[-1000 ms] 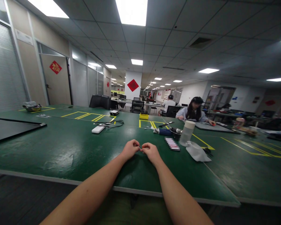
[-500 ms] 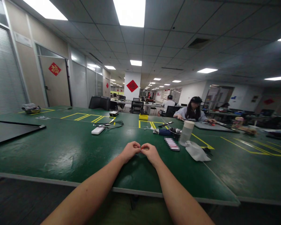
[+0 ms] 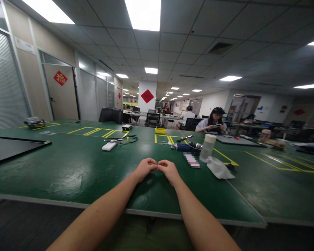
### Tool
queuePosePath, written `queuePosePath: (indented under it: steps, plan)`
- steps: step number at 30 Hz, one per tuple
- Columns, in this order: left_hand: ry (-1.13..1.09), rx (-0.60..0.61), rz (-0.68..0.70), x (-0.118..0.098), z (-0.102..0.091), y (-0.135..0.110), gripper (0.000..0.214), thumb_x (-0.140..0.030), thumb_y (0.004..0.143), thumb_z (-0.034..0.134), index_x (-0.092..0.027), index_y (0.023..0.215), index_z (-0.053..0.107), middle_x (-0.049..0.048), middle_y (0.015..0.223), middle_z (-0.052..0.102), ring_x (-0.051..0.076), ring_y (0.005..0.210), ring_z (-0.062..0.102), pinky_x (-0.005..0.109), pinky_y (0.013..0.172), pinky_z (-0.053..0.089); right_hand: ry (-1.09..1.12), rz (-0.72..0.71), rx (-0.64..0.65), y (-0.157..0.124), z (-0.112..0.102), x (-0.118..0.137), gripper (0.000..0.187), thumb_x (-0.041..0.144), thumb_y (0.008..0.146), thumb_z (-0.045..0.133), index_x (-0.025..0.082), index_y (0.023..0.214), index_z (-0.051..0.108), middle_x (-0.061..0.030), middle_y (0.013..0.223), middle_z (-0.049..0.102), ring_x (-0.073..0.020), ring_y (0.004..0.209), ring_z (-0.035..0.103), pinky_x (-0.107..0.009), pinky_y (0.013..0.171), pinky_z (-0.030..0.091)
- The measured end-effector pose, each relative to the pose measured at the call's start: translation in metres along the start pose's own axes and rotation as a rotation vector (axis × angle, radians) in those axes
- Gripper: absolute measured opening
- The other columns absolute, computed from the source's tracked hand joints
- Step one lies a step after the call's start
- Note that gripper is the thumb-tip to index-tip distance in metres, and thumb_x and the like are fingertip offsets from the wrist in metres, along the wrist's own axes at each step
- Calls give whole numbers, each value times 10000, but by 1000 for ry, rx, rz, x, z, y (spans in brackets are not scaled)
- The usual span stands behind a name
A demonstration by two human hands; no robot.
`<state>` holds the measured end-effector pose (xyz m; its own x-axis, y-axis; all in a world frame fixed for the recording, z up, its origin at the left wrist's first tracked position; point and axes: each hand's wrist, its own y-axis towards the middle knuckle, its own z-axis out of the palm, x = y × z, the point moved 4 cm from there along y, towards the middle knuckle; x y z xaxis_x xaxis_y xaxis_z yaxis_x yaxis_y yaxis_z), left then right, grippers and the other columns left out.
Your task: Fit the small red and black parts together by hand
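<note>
My left hand (image 3: 146, 168) and my right hand (image 3: 169, 170) meet fingertip to fingertip just above the green table (image 3: 94, 177). Both are closed, thumb and fingers pinched together. Whatever small thing sits between the fingertips is too small and too covered to name. To the right of my right hand lies a flat pinkish item (image 3: 191, 160), blurred out by pixels. Beyond my left hand, a white power bank-like block (image 3: 109, 145) rests with a black cable (image 3: 128, 139) beside it.
At the right stand a frosted bottle (image 3: 208, 149) and a white pouch (image 3: 219, 168). A metal bowl (image 3: 196, 146), a dark blue roll (image 3: 184, 148) and a yellow box (image 3: 160, 130) lie farther back. A black-edged grey board (image 3: 13, 148) is at left. A person (image 3: 215, 122) sits across the table.
My hands keep almost the same place and pinch. Across the table, the person has lifted both hands from the board and now holds up a pale object.
</note>
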<state>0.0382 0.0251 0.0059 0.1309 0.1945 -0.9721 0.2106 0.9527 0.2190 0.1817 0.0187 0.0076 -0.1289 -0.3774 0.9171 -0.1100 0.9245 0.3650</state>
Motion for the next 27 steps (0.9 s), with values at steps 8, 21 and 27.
queuePosePath:
  steps: [8, 21, 27]
  plan:
    - [-73, -16, -11, 1, -2, 2, 183, -123, 622, 680, -106, 793, 619, 45, 678, 661, 125, 601, 614, 257, 637, 487, 68, 26, -16, 0, 0, 1, 231, 284, 596, 695, 140, 777, 685, -57, 705, 693, -182, 648, 618, -298, 642, 467]
    - [-30, -12, 22, 1, -4, 3, 222, -117, 603, 704, -99, 810, 625, 49, 676, 664, 124, 610, 615, 246, 632, 484, 23, -3, 5, -1, 0, 6, 243, 304, 615, 688, 147, 800, 688, -66, 755, 705, -206, 714, 645, -314, 703, 487]
    - [19, 15, 14, 0, -3, 2, 205, -139, 620, 702, -98, 810, 636, 48, 664, 668, 123, 595, 610, 243, 620, 481, -29, -19, -3, 0, -3, 4, 199, 266, 618, 671, 145, 775, 688, -52, 705, 692, -188, 664, 626, -290, 645, 475]
